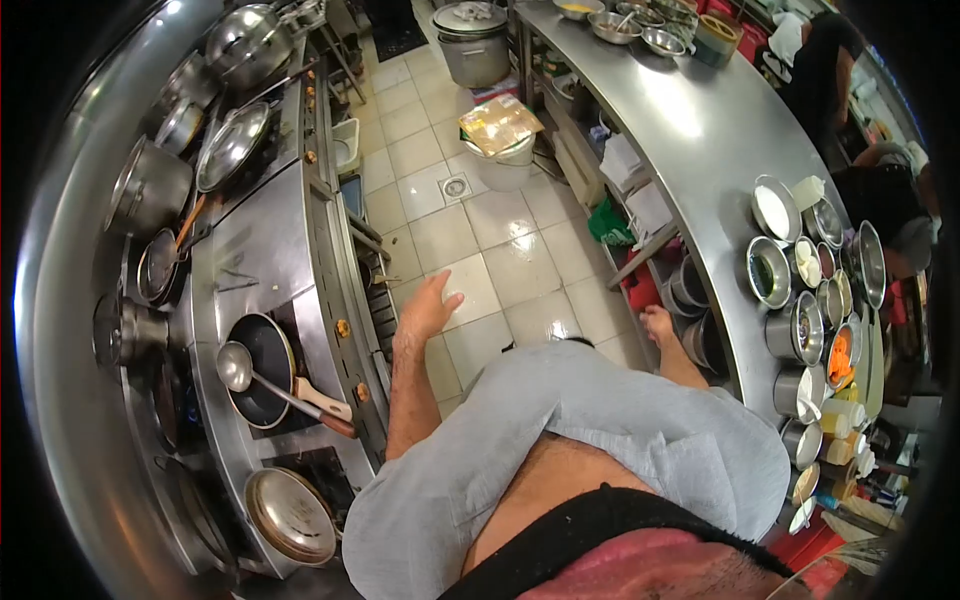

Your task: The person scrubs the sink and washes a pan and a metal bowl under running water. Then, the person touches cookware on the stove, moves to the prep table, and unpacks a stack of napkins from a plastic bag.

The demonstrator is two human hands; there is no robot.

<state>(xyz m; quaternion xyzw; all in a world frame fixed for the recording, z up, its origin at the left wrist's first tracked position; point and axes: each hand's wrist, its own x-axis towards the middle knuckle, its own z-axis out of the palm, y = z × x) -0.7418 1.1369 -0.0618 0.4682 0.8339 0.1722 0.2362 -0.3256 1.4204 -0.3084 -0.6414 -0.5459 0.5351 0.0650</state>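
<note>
Over the tiled floor, my left hand (430,308) hangs beside the stove front, fingers apart and holding nothing. My right hand (657,325) is near the shelf edge below the steel counter; its fingers look curled, and whether anything is in them is too small to tell. Left of my left hand, a black frying pan (270,350) sits on the stove with a ladle (236,367) lying across it. A red item (642,290) lies on the low shelf close to my right hand.
The steel counter (735,165) carries metal bowls and containers on the right. A white bucket (503,167) with cardboard (500,124) on top stands on the floor ahead, before a large pot (475,58). Co-workers (825,65) stand beyond the counter. Pots line the left side.
</note>
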